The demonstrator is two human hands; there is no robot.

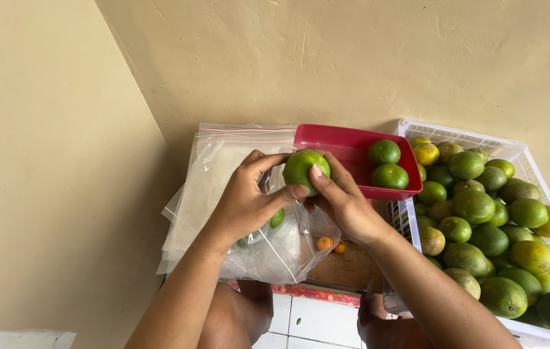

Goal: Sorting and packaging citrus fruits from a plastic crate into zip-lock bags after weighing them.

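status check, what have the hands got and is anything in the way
Left hand and right hand both grip one green citrus fruit above an open clear bag. Nothing in the way.

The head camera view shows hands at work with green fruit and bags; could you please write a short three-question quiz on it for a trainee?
1. True or false: both hands grip the same green citrus fruit.
2. How many fruits lie in the red tray? A) two B) five C) none
3. What lies under the hands?

Key
1. True: the left hand and the right hand share one green citrus fruit.
2. A: two green ones show in the red tray, which rests on the rim of the white crate of citrus.
3. A stack of clear zip bags.
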